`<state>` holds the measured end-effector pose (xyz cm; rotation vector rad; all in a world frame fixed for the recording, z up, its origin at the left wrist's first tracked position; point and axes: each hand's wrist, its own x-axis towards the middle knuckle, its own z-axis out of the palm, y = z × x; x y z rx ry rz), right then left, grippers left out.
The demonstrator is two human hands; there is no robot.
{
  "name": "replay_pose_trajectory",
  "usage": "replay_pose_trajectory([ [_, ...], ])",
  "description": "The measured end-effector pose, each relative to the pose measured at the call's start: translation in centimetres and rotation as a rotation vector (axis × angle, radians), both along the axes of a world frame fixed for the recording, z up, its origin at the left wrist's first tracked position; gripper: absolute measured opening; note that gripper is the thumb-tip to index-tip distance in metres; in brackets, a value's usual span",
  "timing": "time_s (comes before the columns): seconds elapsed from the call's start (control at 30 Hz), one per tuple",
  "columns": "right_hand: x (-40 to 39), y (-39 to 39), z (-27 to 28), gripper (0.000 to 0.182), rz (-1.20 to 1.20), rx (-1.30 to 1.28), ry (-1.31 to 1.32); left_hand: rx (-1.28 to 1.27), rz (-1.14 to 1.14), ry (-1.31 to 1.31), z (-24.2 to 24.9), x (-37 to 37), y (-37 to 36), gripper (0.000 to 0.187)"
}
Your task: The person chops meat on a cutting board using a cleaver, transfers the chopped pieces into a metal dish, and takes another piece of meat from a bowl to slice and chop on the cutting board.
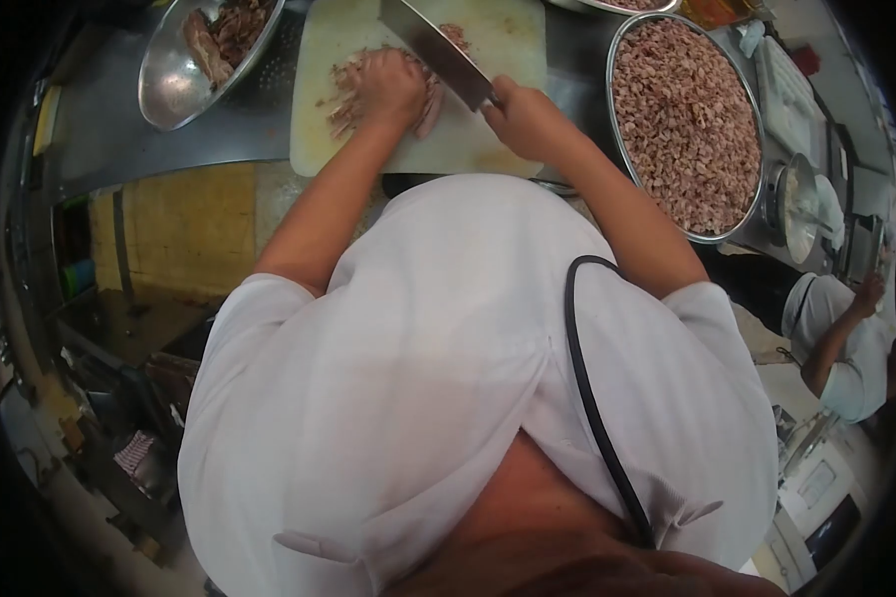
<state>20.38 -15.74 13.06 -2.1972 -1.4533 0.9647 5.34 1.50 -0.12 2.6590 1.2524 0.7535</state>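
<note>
A pale cutting board [319, 139] lies on the metal counter, with pieces of cut meat [430, 111] on it. My left hand [392, 88] rests with bent fingers on the meat, just left of the blade. The handle of a wide cleaver [438, 50] is in my right hand [524, 117], at the board's right part. Its blade slants up and to the left over the board, beside more chopped meat. My left fingertips are partly hidden by the hand itself.
At the left stands a metal bowl [169, 104] with larger meat pieces [206, 52]. A large oval tray [614, 129] of chopped meat [682, 119] is on the right. Farther right are a metal pan [798, 214] and another person [836, 338] in a white shirt.
</note>
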Motion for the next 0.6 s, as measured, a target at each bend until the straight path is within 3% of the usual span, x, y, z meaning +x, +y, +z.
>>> replay_pose_trajectory([
  [0.1,-0.5,-3.6,1.7,0.029,0.002,0.059,-0.08,-0.033,-0.013,0.043,0.8,0.1,-0.2,0.028],
  [0.17,-0.6,-4.5,4.9,0.029,0.034,-0.111,-0.027,-0.047,-0.002,0.062,0.8,0.4,-0.3,0.028],
  [0.33,-1.5,-0.6,-0.2,0.029,0.059,-0.046,-0.071,-0.092,0.008,0.152,1.5,0.6,-0.5,0.029],
  [0.53,-1.0,2.6,-2.6,0.029,0.029,0.098,-0.004,0.049,-0.031,0.008,0.3,0.2,0.1,0.023],
  [0.6,-0.2,1.2,-2.6,0.029,0.014,0.114,0.058,-0.126,0.014,-0.066,-0.2,0.0,0.5,0.028],
])
